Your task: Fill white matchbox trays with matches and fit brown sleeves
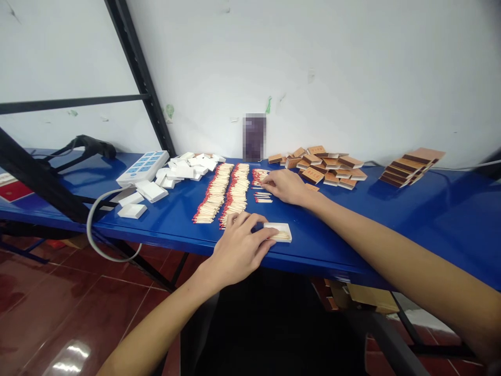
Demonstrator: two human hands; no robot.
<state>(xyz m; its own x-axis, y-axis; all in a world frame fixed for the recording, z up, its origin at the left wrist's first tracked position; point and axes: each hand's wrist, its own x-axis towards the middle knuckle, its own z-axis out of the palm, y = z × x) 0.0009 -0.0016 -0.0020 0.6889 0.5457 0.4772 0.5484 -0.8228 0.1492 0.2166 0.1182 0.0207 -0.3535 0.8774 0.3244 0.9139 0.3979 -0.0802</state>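
Near the table's front edge, my left hand (243,244) grips the left end of a white matchbox tray (288,233) between thumb and fingers. Several matches (281,235) lie inside the tray. Behind it, my right hand (286,186) has its fingertips pinched together at the small group of red-headed matches (260,176), apparently on a match; the fingers partly hide it. A few separate matches (263,197) lie in a short row just below that hand. To the left, two long rows of matches (214,193) run from back to front, and my left fingers reach the nearer end of the right-hand row.
White empty trays (183,171) are heaped at back left, beside a white power strip (143,167) with a looping cable. Brown matchbox sleeves (327,163) form a pile at back right, with a leaning stack of sleeves (410,166) farther right. A black metal post (136,57) rises at left.
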